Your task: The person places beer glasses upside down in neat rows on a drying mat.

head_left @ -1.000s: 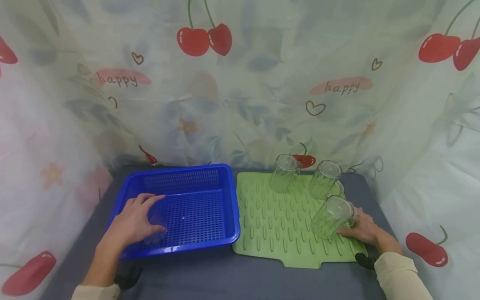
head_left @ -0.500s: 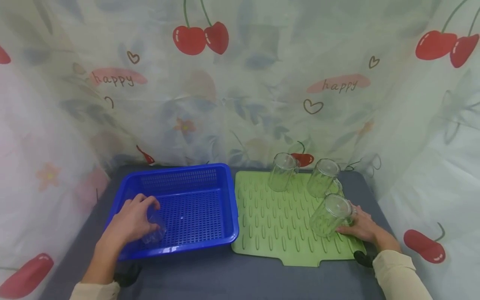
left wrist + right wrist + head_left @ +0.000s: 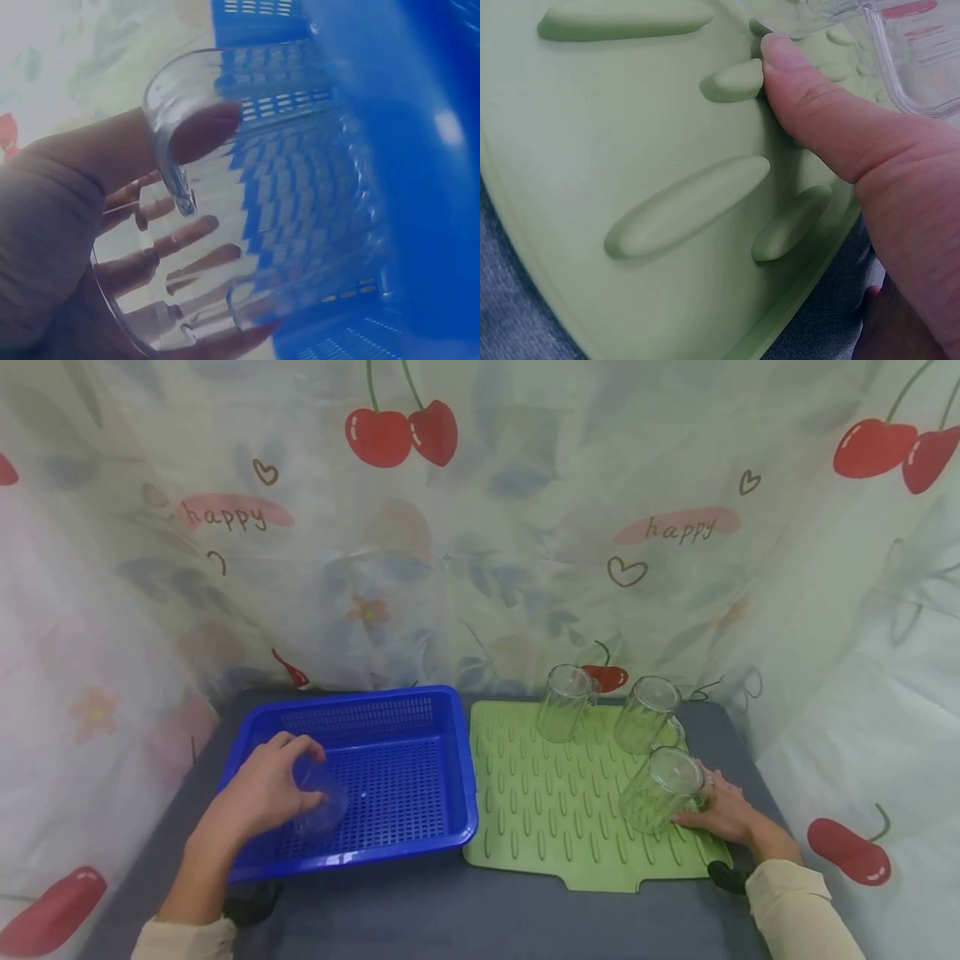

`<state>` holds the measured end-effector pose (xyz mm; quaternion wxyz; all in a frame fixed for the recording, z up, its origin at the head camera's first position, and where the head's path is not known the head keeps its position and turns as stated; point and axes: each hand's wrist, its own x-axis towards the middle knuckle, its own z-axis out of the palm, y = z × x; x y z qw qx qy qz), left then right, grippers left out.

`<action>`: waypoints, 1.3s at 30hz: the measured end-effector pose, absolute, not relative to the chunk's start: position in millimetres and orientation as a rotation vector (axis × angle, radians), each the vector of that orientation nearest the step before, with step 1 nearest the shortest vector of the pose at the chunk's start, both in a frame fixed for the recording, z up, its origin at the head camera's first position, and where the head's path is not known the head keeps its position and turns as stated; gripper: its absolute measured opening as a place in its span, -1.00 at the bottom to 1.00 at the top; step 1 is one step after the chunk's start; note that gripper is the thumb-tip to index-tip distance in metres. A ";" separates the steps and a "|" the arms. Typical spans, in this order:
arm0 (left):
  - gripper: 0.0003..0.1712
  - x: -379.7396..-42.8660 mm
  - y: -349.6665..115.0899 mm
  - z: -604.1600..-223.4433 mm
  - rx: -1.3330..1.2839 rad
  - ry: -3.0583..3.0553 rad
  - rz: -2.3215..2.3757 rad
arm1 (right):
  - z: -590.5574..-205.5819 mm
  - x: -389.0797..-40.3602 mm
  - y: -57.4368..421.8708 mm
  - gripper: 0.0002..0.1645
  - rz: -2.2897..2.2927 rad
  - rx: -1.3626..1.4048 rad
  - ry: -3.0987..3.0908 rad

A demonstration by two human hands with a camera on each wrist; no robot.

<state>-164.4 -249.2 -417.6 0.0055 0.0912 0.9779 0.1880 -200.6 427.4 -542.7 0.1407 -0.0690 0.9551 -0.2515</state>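
Observation:
My left hand [image 3: 262, 785] grips a clear glass mug [image 3: 322, 797] inside the blue basket [image 3: 471, 777]. In the left wrist view the mug's handle [image 3: 180, 180] lies beside the thumb, and the fingers show through the glass on the other side. My right hand [image 3: 723, 810] rests on the green drying mat [image 3: 525, 827], right by the handle of another glass mug [image 3: 660, 793]. Its thumb [image 3: 817, 97] lies straight on the ridged mat, the tip close to this mug's rim; the other fingers are mostly hidden in the right wrist view.
Two more glass mugs stand upside down on the mat, one at the back [image 3: 564, 706] and one at the back right [image 3: 647, 717]. All sits on a dark grey tabletop [image 3: 420, 910], enclosed by a cherry-print curtain [image 3: 465, 552].
My left fingers have come together on the mug in the basket, and it has shifted slightly right and tilted. My right hand keeps its place on the mat.

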 end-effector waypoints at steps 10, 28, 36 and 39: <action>-0.23 -163.4 -242.7 -395.7 0.254 3.095 0.735 | -540.0 -199.4 426.3 0.38 -0.690 -0.147 2.749; -0.26 -164.6 -228.0 -386.3 0.171 3.162 1.057 | -537.3 -199.2 426.2 0.23 -0.693 -0.183 2.746; -0.38 -170.3 -222.1 -394.1 0.315 3.262 1.172 | -539.7 -198.3 427.0 0.27 -0.696 -0.197 2.757; -0.39 -172.0 -220.4 -394.8 0.352 3.269 1.216 | -540.0 -198.8 426.4 0.28 -0.685 -0.187 2.756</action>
